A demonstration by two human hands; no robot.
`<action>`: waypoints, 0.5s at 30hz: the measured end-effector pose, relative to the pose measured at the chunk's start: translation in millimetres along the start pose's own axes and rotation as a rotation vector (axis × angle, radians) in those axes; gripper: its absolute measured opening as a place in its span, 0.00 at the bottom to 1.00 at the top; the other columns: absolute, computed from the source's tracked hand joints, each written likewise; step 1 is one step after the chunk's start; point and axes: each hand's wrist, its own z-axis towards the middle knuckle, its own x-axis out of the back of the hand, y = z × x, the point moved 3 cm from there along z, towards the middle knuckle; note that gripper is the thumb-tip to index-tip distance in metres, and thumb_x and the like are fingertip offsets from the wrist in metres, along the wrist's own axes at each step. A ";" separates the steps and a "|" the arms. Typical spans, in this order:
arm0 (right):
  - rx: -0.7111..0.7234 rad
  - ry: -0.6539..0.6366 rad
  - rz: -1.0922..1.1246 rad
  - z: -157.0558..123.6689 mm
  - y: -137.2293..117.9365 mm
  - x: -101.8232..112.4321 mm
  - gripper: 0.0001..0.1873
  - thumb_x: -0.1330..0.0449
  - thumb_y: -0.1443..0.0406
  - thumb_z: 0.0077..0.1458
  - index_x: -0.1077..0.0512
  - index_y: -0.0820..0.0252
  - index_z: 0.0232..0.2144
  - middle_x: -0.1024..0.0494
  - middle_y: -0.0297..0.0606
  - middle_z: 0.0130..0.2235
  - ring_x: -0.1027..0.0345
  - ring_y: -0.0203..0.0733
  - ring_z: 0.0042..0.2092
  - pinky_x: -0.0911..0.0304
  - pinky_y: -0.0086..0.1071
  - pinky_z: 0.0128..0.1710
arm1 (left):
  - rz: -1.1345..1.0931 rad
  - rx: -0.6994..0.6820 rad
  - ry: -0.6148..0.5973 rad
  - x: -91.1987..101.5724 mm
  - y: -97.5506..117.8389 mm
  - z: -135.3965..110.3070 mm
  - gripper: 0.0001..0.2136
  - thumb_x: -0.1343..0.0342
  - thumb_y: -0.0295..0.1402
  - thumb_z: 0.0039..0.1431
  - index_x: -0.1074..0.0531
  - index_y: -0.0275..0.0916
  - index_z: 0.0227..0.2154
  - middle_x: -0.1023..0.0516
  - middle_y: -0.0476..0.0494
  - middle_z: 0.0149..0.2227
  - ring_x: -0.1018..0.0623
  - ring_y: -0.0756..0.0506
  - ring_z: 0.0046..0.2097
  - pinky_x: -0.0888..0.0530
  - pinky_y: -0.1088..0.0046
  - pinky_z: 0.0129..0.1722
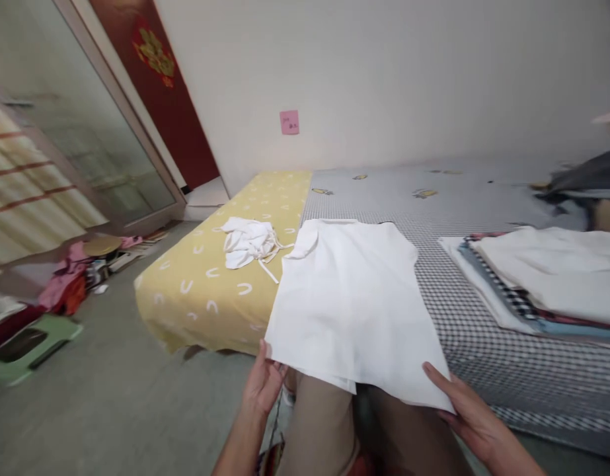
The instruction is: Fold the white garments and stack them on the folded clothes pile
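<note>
A white garment [351, 304] lies flat on the bed, its lower hem hanging over the bed's near edge above my knees. My left hand [264, 383] pinches the hem's lower left corner, thumb on top. My right hand [470, 413] grips the lower right corner, fingers closed under the cloth. A small crumpled white piece with strings [248, 241] lies to the left on the yellow sheet [210, 291].
A stack of folded clothes [547, 281] sits on the checked sheet [483, 344] at the right. Dark clothing [589, 178] lies at the far right. On the floor to the left are a green stool [27, 344] and a pile of clutter [81, 268] by a glass door.
</note>
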 end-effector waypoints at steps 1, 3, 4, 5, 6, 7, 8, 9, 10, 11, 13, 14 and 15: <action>0.007 0.014 -0.018 1.4 3.6 3.3 0.33 0.25 0.52 0.36 0.22 0.53 0.47 0.15 0.42 0.42 0.21 0.54 0.41 0.23 0.41 0.37 | 0.009 0.001 0.014 1.9 -2.7 0.4 0.17 0.45 0.36 0.68 0.30 0.40 0.56 0.15 0.45 0.37 0.16 0.47 0.36 0.21 0.72 0.37; 0.035 -0.013 0.008 5.3 10.2 7.6 0.36 0.24 0.54 0.33 0.22 0.51 0.48 0.15 0.42 0.42 0.21 0.57 0.43 0.23 0.43 0.39 | 0.016 -0.005 0.051 5.9 -8.4 2.0 0.18 0.40 0.38 0.64 0.28 0.39 0.54 0.15 0.44 0.38 0.17 0.48 0.35 0.22 0.73 0.36; 0.048 -0.037 0.032 7.3 13.2 8.7 0.37 0.24 0.54 0.33 0.23 0.50 0.49 0.15 0.42 0.43 0.21 0.58 0.44 0.22 0.43 0.39 | 0.019 -0.006 0.068 7.8 -11.7 3.1 0.18 0.39 0.38 0.63 0.28 0.39 0.54 0.15 0.43 0.39 0.17 0.48 0.35 0.22 0.73 0.36; 0.058 -0.056 0.062 9.0 16.0 9.4 0.37 0.24 0.54 0.33 0.23 0.49 0.50 0.15 0.42 0.44 0.21 0.58 0.45 0.22 0.44 0.39 | 0.024 -0.003 0.083 9.2 -15.6 4.2 0.18 0.37 0.36 0.62 0.28 0.38 0.53 0.15 0.43 0.40 0.17 0.47 0.35 0.22 0.73 0.37; 0.069 -0.064 0.095 10.2 18.1 9.8 0.37 0.24 0.53 0.34 0.23 0.48 0.50 0.15 0.41 0.45 0.22 0.58 0.46 0.21 0.43 0.39 | 0.030 0.004 0.093 10.1 -19.9 5.1 0.18 0.37 0.35 0.61 0.27 0.38 0.52 0.15 0.42 0.40 0.17 0.47 0.35 0.22 0.73 0.38; 0.079 -0.062 0.125 10.8 19.6 9.9 0.36 0.25 0.52 0.35 0.24 0.48 0.50 0.16 0.40 0.46 0.22 0.57 0.47 0.21 0.43 0.39 | 0.037 0.015 0.097 10.2 -24.6 5.6 0.17 0.36 0.33 0.60 0.27 0.37 0.52 0.15 0.41 0.41 0.17 0.47 0.36 0.21 0.72 0.39; 0.086 -0.050 0.152 10.9 20.5 9.7 0.36 0.25 0.52 0.36 0.24 0.47 0.50 0.16 0.38 0.47 0.22 0.56 0.47 0.21 0.42 0.39 | 0.046 0.027 0.095 9.5 -29.6 5.8 0.17 0.36 0.32 0.60 0.27 0.37 0.51 0.15 0.40 0.41 0.17 0.46 0.37 0.21 0.72 0.41; 0.087 -0.029 0.175 10.5 21.0 9.3 0.35 0.25 0.53 0.35 0.24 0.48 0.50 0.16 0.37 0.47 0.22 0.54 0.46 0.21 0.40 0.37 | 0.055 0.041 0.087 8.0 -34.4 5.4 0.17 0.36 0.31 0.60 0.26 0.35 0.51 0.15 0.39 0.42 0.16 0.45 0.38 0.20 0.71 0.42; 0.087 -0.006 0.195 9.8 21.0 8.8 0.35 0.24 0.54 0.35 0.24 0.49 0.48 0.16 0.36 0.47 0.22 0.51 0.45 0.21 0.37 0.35 | 0.063 0.054 0.077 5.9 -38.8 4.6 0.18 0.35 0.30 0.59 0.26 0.34 0.51 0.15 0.37 0.43 0.16 0.44 0.39 0.20 0.70 0.44; 0.087 0.013 0.203 8.9 20.7 8.0 0.33 0.24 0.55 0.35 0.23 0.50 0.47 0.15 0.35 0.45 0.21 0.49 0.42 0.22 0.34 0.31 | 0.068 0.064 0.064 3.4 -42.5 3.5 0.19 0.35 0.30 0.59 0.26 0.33 0.52 0.15 0.36 0.44 0.16 0.42 0.40 0.20 0.69 0.45; 0.105 0.016 0.176 7.0 19.6 5.6 0.30 0.24 0.56 0.37 0.23 0.53 0.45 0.15 0.35 0.43 0.21 0.47 0.39 0.24 0.32 0.27 | 0.064 0.074 0.035 -2.3 -46.8 0.5 0.20 0.36 0.30 0.59 0.27 0.32 0.54 0.16 0.35 0.46 0.16 0.41 0.44 0.20 0.68 0.48; 0.125 0.000 0.156 6.0 19.1 4.4 0.30 0.25 0.55 0.38 0.23 0.54 0.46 0.15 0.36 0.41 0.21 0.48 0.38 0.24 0.32 0.27 | 0.054 0.073 0.021 -5.1 -47.3 -1.1 0.20 0.37 0.30 0.60 0.28 0.32 0.56 0.16 0.36 0.47 0.16 0.41 0.45 0.20 0.68 0.50; 0.148 -0.024 0.136 4.9 18.8 3.4 0.30 0.25 0.55 0.39 0.23 0.55 0.47 0.15 0.38 0.41 0.21 0.50 0.39 0.24 0.34 0.27 | 0.039 0.068 0.008 -7.8 -46.9 -2.6 0.20 0.39 0.30 0.62 0.29 0.33 0.56 0.16 0.37 0.47 0.16 0.41 0.46 0.19 0.68 0.50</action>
